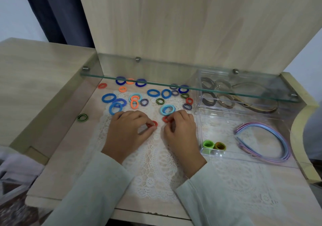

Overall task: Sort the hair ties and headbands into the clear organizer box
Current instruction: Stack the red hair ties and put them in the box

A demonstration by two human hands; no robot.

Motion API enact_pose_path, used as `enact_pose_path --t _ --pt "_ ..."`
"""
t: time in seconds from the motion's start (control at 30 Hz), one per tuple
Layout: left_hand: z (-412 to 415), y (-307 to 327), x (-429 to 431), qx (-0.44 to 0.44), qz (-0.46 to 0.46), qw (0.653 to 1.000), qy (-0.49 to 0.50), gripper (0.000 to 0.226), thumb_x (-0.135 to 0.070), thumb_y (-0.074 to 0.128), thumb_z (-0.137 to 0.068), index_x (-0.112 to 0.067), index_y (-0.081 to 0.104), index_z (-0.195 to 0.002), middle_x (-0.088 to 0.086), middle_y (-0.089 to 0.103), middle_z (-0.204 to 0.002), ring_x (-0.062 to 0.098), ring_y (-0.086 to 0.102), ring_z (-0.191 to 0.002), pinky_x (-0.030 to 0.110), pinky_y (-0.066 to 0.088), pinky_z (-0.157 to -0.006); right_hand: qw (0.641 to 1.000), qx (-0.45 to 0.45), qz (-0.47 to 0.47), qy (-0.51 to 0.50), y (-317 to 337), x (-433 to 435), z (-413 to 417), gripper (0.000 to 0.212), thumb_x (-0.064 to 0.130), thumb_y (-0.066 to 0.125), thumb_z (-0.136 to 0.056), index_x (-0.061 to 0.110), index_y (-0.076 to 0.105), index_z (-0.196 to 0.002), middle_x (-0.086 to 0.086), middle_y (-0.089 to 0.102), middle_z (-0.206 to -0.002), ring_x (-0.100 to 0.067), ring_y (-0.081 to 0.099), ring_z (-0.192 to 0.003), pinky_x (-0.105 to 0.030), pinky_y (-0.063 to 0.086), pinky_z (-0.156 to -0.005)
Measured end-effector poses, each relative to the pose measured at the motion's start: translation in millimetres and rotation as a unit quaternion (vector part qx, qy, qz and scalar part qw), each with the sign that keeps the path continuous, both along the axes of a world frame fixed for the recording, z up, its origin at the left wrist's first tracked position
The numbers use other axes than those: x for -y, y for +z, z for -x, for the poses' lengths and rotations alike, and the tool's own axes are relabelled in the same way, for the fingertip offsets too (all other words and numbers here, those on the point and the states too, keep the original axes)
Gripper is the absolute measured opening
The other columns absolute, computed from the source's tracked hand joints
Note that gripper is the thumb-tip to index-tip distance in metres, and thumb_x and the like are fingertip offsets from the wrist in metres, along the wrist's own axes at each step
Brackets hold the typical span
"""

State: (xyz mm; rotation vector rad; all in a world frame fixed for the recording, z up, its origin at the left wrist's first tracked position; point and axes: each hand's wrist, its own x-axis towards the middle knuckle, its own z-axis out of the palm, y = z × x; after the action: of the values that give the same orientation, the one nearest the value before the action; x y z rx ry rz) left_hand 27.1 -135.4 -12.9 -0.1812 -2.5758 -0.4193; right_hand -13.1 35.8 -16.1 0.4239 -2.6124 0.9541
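Two pale sleeves (97, 191) come in from the bottom edge, and both hands lie on a white lace mat (153, 166) on the desk (69, 156). The left hand (128, 129) pinches a red tie (154, 123) between thumb and forefinger. The right hand (181, 131), just beside it, has its fingers curled on a second red tie (165, 119), which shows only partly at the fingertips.

Beyond the hands, loose ties (153, 92) in blue, orange, light blue and dark stripes lie scattered on the mat. One light blue tie (167, 109) is just behind the right hand. A green striped tie (82, 117) lies well apart at the left.

The clear box (202, 135) stands at the right, near the right hand. Its front part holds pastel headbands (271, 143), a stack of green ties (208, 144) and a brownish stack (219, 145) beside it. The back compartments hold dark ties (208, 102), brown ties (225, 102) and brown headbands (259, 108).

A glass shelf (156, 78) hangs over the back of the desk and covers the rear of the box and the farthest ties. A dark curtain (52, 13) is behind at the left.
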Motion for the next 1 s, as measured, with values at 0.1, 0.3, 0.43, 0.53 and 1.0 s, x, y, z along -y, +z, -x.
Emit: enact_pose_path --t 0.1,0.3,0.43,0.53,1.0 --pt "0 1 -1 0.008 -0.024 1.0 -0.009 0.028 -0.062 0.055 -0.084 -0.04 0.072 -0.085 -0.023 0.067 -0.091 0.0 0.06 -0.089 0.024 0.029 -0.084 1.0 -0.004 -0.002 0.002 -2 0 1 0.012 0.01 0.063 -0.078 0.012 0.065 -0.09 -0.001 0.058 -0.095 -0.02 0.046 -0.091 -0.038 0.043 -0.077" --pt "3 1 4 0.028 -0.097 0.992 -0.071 0.012 -0.045 0.065 -0.083 -0.037 0.07 -0.091 -0.026 0.067 -0.095 -0.005 0.06 -0.097 0.04 0.045 -0.088 1.0 -0.012 0.015 0.007 -2 0 0 0.01 0.011 0.063 -0.08 0.014 0.065 -0.09 0.001 0.06 -0.095 -0.017 0.045 -0.092 -0.037 0.043 -0.079" --pt "-1 2 7 0.043 -0.071 0.994 -0.065 0.012 -0.046 0.062 -0.082 -0.038 0.069 -0.087 -0.029 0.067 -0.094 -0.008 0.059 -0.096 0.035 0.037 -0.096 0.999 -0.01 0.047 0.006 0 -1 -1 0.008 0.012 0.065 -0.08 0.016 0.065 -0.088 0.003 0.061 -0.092 -0.014 0.043 -0.089 -0.035 0.042 -0.077" --pt "-7 1 14 0.044 -0.046 0.995 -0.072 0.018 -0.05 0.056 -0.084 -0.037 0.068 -0.087 -0.028 0.065 -0.094 -0.008 0.058 -0.094 0.029 0.034 -0.094 0.998 -0.001 0.055 0.005 1 -2 -1 0.007 0.012 0.065 -0.08 0.015 0.064 -0.087 0.002 0.061 -0.091 -0.017 0.044 -0.09 -0.037 0.043 -0.078" --pt "-10 4 15 0.02 -0.152 0.988 -0.012 0.027 -0.026 0.057 -0.081 -0.031 0.065 -0.107 -0.019 0.065 -0.11 0.0 0.055 -0.111 0.032 0.035 -0.103 0.994 -0.013 0.072 0.082 13 8 -8 0.018 0.019 0.063 -0.082 0.019 0.054 -0.098 0.01 0.056 -0.095 -0.013 0.045 -0.094 -0.036 0.041 -0.084"
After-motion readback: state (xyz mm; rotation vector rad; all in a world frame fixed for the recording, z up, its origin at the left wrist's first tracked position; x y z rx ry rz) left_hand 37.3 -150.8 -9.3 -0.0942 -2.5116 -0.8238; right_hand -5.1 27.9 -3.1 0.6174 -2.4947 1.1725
